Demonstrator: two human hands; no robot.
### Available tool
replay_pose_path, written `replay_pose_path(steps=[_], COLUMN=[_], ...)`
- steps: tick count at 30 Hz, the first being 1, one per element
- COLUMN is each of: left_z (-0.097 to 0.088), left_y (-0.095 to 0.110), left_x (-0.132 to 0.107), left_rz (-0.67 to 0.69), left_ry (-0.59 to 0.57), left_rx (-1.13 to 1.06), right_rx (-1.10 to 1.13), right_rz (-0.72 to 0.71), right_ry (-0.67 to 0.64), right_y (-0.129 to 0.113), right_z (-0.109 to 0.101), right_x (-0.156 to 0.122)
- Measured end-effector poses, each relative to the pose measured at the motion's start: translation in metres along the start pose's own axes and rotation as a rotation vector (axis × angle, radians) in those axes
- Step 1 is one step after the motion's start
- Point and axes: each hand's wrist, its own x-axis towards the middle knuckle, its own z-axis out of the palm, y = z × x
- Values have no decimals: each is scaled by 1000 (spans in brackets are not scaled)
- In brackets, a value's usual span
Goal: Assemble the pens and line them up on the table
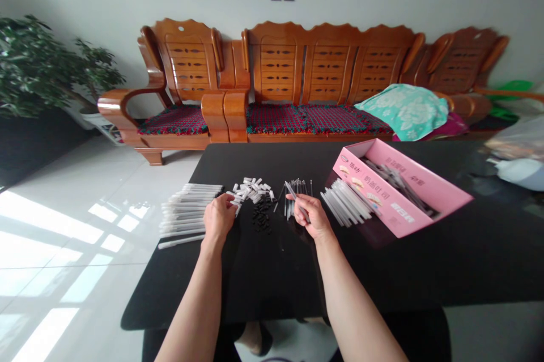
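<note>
My right hand (311,216) is closed around a slim pen (291,189), its end pointing up and left. Beneath and behind it lie several dark pen refills (302,186) side by side. The fingers of my left hand (219,217) pinch a small white pen cap at the left edge of a pile of white pen caps (255,189). Small black plugs (261,216) are scattered between the hands. To the left of my left hand, capped white pens (185,212) lie in a row. Empty-looking translucent pen barrels (346,203) lie right of my right hand.
A pink box (403,214) holding dark and grey sticks stands on the black table (272,282) at the right. Plastic bags (521,172) rest at the far right. A wooden sofa (327,67) runs behind the table, and a plant (46,67) is at the left.
</note>
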Motion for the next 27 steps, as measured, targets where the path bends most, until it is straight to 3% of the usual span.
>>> replay_pose_path(steps=[5, 9, 15, 20, 27], left_z=[8, 25, 37, 45, 52], left_y=[20, 37, 45, 45, 38], left_x=[-1, -10, -22, -26, -22], left_rz=[7, -81, -73, -38, -95], left_ry=[-163, -322, -437, -433, -445], left_rx=[-880, -1261, -1378, -1376, -1363], right_rx=[-34, -59, -67, -74, -85], right_rz=[8, 31, 33, 30, 24], right_ry=[-34, -57, -52, -53, -68], right_y=[1, 1, 0, 2, 2], right_z=[3, 5, 6, 4, 3], right_x=[0, -1, 0, -1, -1])
